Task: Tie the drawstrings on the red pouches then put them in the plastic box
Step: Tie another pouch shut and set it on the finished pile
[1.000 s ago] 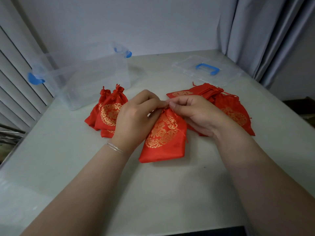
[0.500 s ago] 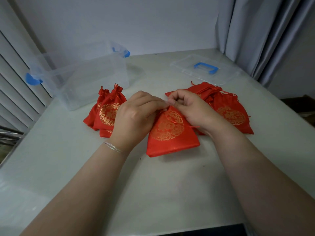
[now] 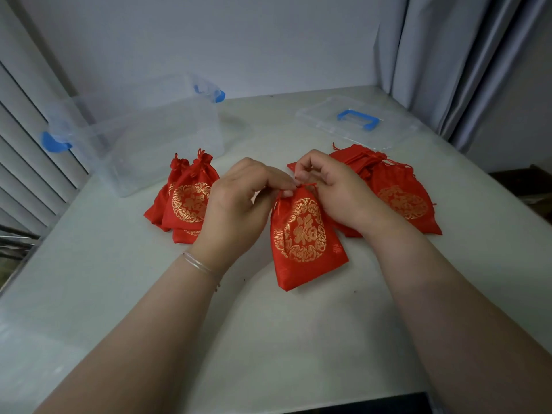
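The scene is dim and evenly lit, with a cool bluish cast. Soft light falls from above, leaving only faint shadows under the forearms on the table (image 3: 89, 294). A pale sheen lies along the table's near left edge. The wide lens bends the blinds (image 3: 27, 162) and the curtain (image 3: 448, 64) outward. Focus is slightly soft throughout, grainier toward the corners.

Single head-worn wide-angle view is looking forward and down from close above the near edge of the worktop (image 3: 119, 294), facing the far wall (image 3: 239, 40), with both forearms entering from the bottom of frame.
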The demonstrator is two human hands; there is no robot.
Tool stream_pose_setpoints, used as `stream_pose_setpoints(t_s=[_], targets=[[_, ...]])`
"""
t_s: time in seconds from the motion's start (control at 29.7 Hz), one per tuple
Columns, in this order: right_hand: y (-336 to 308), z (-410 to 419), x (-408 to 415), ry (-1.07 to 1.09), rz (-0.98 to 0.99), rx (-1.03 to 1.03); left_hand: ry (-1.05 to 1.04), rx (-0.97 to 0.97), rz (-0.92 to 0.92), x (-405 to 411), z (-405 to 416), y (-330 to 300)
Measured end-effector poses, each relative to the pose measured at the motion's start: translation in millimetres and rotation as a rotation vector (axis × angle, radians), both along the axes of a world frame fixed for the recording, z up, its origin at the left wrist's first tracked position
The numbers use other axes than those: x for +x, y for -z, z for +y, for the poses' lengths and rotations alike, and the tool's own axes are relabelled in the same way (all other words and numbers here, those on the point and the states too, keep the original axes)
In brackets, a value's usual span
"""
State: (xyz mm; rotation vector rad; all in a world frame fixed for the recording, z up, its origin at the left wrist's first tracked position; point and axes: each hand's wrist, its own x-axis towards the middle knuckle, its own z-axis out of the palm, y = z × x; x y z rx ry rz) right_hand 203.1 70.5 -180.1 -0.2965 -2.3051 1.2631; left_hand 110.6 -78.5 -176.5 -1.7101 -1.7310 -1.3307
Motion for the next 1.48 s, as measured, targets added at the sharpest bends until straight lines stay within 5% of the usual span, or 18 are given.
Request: stream_pose_setpoints(t_s=[0.2,0.47,1.04,1.21,1.48], targets=[[1.7,-0.4,1.4,0.006,-0.024,-0.017,0.057,-0.227,-0.569,-4.5,-0.4,-5.0],[5.2,-7.6,0.9,-0.063,-0.092,0.040,0.048,-0.267,-1.128,-10.1,3.0,-2.9],[9.2,-16.6,-3.9,-0.024,-0.036,0.161,0.008,-0.587,-1.393,-17.1,2.1,1.6],[10.0,-15.4,-5.8,-0.039,0.014,0.213,0.171,-0.668,-1.311,-22.9,-5.2,-0.3],[5.9,-15.8,-4.3,-0.061,0.037,0.239,0.148,-0.679,-1.217,-21.1,-4.5,-2.6]])
